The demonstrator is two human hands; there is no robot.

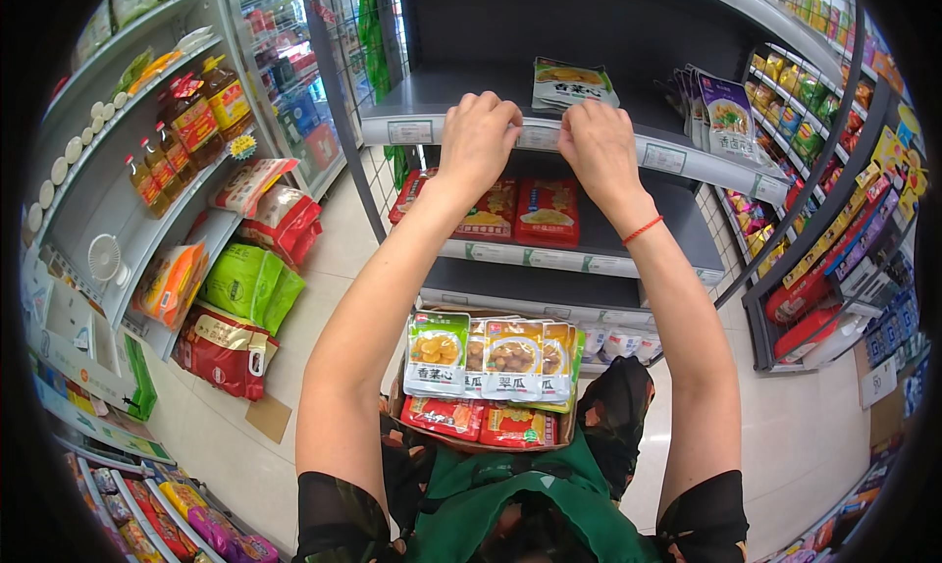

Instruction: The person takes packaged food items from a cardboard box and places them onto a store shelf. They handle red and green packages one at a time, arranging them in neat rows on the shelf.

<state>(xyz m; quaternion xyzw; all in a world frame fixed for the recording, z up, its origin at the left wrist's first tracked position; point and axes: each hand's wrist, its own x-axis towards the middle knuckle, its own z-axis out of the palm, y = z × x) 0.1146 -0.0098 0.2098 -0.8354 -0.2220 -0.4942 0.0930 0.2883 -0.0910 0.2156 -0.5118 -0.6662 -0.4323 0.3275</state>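
Both hands are raised to the front edge of the dark upper shelf (460, 85). My left hand (478, 133) has its fingers curled at the white price-label strip (647, 151). Wearing a red cord at the wrist, my right hand (600, 140) is curled near the same strip. A paper price label (539, 138) shows between them. The fingertips are partly hidden, so whether they grip anything is unclear. Just behind my right hand, green-and-white food pouches (570, 83) lie on the shelf. A cardboard box (567, 441) at my lap holds green, yellow and red food pouches (513, 361).
Purple pouches (725, 114) stand at the upper shelf's right end. Red packets (548, 210) sit one shelf lower. To the left are shelves with oil bottles (188, 114), a small white fan (108, 259) and large bags (243, 287). Snack racks (798, 114) stand to the right.
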